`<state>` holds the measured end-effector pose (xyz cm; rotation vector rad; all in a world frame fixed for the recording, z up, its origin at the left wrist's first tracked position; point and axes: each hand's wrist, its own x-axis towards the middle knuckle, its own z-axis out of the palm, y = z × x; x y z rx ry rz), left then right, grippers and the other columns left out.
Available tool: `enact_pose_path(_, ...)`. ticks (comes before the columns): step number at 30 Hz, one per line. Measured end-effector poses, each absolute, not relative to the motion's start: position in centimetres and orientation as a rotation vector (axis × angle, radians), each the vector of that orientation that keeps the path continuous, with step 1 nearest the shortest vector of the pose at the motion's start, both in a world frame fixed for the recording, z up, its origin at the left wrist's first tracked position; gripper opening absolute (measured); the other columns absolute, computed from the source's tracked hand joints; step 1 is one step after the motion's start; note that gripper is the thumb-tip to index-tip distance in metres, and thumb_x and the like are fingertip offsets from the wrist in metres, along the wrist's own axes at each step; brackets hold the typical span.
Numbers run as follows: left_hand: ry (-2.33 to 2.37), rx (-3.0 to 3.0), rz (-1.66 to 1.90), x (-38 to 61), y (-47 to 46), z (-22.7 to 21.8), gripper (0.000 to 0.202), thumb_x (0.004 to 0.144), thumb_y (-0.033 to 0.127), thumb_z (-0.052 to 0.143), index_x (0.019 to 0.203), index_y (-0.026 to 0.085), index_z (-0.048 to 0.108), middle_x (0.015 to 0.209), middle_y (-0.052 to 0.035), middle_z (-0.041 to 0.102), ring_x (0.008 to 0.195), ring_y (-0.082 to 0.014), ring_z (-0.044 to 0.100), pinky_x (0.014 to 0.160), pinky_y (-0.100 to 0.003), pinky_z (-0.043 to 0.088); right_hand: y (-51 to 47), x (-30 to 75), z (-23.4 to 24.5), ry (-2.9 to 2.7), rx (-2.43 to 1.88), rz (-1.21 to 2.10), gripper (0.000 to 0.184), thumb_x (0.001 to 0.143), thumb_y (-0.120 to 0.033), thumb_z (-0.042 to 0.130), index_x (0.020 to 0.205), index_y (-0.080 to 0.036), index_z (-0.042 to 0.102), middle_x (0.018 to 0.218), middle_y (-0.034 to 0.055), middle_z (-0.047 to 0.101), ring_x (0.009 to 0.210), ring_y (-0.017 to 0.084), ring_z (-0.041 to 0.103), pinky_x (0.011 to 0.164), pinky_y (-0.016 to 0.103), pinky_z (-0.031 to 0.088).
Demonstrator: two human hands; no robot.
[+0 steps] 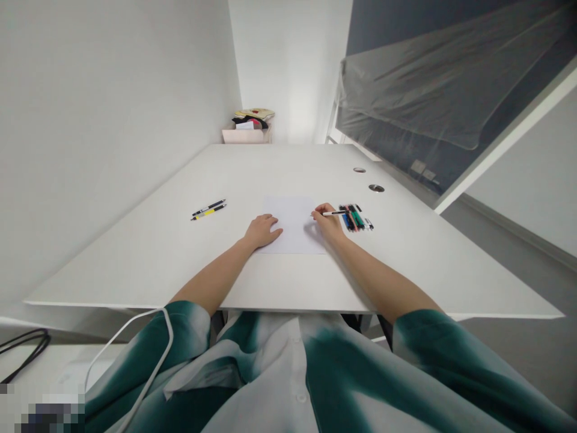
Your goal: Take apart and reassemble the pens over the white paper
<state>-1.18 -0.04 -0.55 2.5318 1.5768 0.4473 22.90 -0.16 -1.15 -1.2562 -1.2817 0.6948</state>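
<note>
A white sheet of paper [292, 224] lies on the white table [406, 252] in front of me. My left hand [263, 231] rests flat on the sheet's left edge, fingers stretched out. My right hand [328, 224] is closed on a white pen [334, 213], held at the sheet's right edge with its tip toward the paper. Just right of that hand lies a bunch of several coloured pens [356, 218].
Two pens [208, 210], one black and one yellow, lie to the left of the paper. Two round cable holes [375, 188] sit at the table's far right. A box with clothes [249, 127] stands behind the table. Cables [27, 352] hang at lower left.
</note>
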Motion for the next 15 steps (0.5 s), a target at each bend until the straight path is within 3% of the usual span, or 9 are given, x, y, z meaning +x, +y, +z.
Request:
enact_pose_path(7,1.561,2.519,0.487,-1.19,0.15,-0.69,0.043,0.086,0.045,0.055,0.119,0.019,0.064,0.136,-0.0144,0.056,0.126,-0.0319,0.051,0.109,-0.046,0.037,-0.12,22.72,-1.39,-1.458,-1.407,0.688,0.020,0.069,-0.036,0.060,0.059,-0.022,0.051,0.057,-0.0003,0.061,0.056,0.014,0.052,0.057,0.028,0.041)
enact_pose_path(15,1.579,2.523,0.497,-1.18,0.43,-1.15,0.044,0.085,0.046,0.055,0.119,0.019,0.064,0.135,-0.0146,0.057,0.126,-0.0320,0.050,0.109,-0.046,0.037,-0.11,22.44,-1.44,-1.631,-1.422,0.593,0.021,0.071,-0.033,0.057,0.054,-0.022,0.050,0.053,-0.0019,0.057,0.058,0.015,0.052,0.062,0.027,0.040)
